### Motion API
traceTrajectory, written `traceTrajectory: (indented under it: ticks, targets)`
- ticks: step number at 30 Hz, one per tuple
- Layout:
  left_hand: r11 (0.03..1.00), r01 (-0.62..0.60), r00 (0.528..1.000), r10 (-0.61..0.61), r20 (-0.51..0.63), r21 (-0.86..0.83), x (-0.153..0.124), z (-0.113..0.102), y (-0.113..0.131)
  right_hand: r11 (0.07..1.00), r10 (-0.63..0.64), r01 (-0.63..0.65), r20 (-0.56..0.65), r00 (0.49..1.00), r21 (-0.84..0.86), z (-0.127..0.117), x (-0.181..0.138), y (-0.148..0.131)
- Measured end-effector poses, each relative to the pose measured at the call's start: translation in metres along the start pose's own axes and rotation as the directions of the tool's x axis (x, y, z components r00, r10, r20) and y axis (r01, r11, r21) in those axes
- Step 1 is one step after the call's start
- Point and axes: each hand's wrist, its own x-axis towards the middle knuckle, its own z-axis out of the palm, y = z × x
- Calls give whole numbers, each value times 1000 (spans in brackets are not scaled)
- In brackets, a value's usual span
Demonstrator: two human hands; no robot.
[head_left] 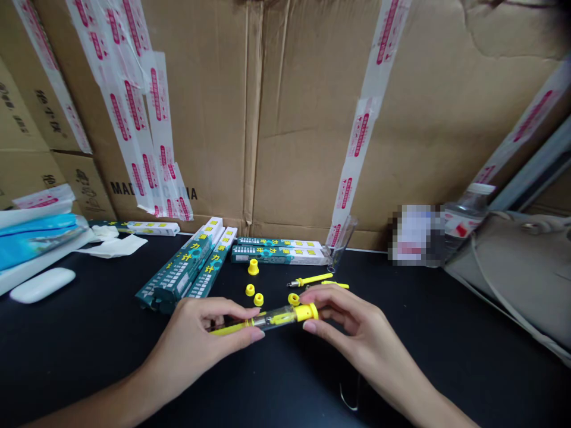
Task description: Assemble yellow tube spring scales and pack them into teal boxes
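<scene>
A tubular spring scale point(276, 319) with a clear barrel and yellow inner parts lies nearly level between my hands. My left hand point(209, 330) is closed around its left part, thumb below and fingers above. My right hand point(352, 318) pinches the yellow end cap point(307, 312) at the right end of the barrel. Just beyond lie small yellow caps: one upright point(253, 267), one smaller point(250, 290), another small one point(259, 299), and a ring-like one point(293, 299) near my right fingers. A yellow rod with a metal tip point(312, 279) lies behind my right hand, beside a second yellow rod point(335, 285).
Green-and-white boxes point(191, 261) are stacked at centre left, and others point(281, 255) lie along the cardboard wall point(303, 119). A clear tube point(343, 244) leans there. At right are a bottle point(466, 220) and a beige bag point(517, 267); at left, a white mouse point(43, 285) and tissue point(118, 245).
</scene>
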Motion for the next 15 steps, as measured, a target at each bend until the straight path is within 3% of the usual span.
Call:
traceTrajectory:
  ticks: [7, 15]
  targets:
    - [979, -132, 989, 140, -45, 157, -3, 1, 6, 976, 125, -127, 22, 992, 175, 3, 1, 0]
    - [957, -205, 976, 216, -29, 203, -4, 2, 4, 910, 264, -270, 63, 962, 315, 3, 3, -2]
